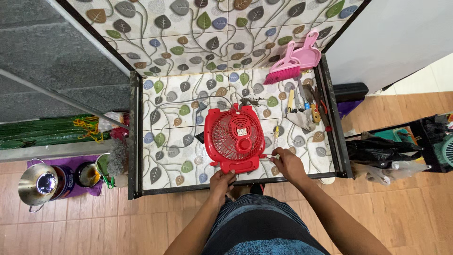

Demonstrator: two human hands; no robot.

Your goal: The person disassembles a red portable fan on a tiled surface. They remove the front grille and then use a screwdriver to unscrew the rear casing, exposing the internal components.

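A downward view is given from a camera worn on the head. At 6 o'clock, nearest the viewer, dark patterned shorts (257, 222) are seen above a wooden floor (141, 226).

Just beyond, the left hand (222, 180) is placed at the near edge of a small red plastic table fan (234, 138), which is laid flat with its round grille facing up; the fingers are curled against the fan's base, though whether the base is truly clenched cannot be told. At 5 o'clock from the fan, the right hand (288, 163) is closed around a thin tool with a pale handle (272, 150), its far end lying at the fan's right edge.

The fan is set near the middle of the front half of a table topped with leaf-patterned tiles (174, 141) in a dark metal frame.

Farther off, at 2 o'clock from the fan, a loose heap of hand tools (306, 111) is laid, and beyond it, at 1 o'clock, a pink plastic brush and dustpan (295, 60) are leaned against the tiled wall.

Off the table, at 8 o'clock, a shiny steel pot (37, 186) is stood on the floor, and at 3 o'clock black plastic bags (377, 153) are hung.
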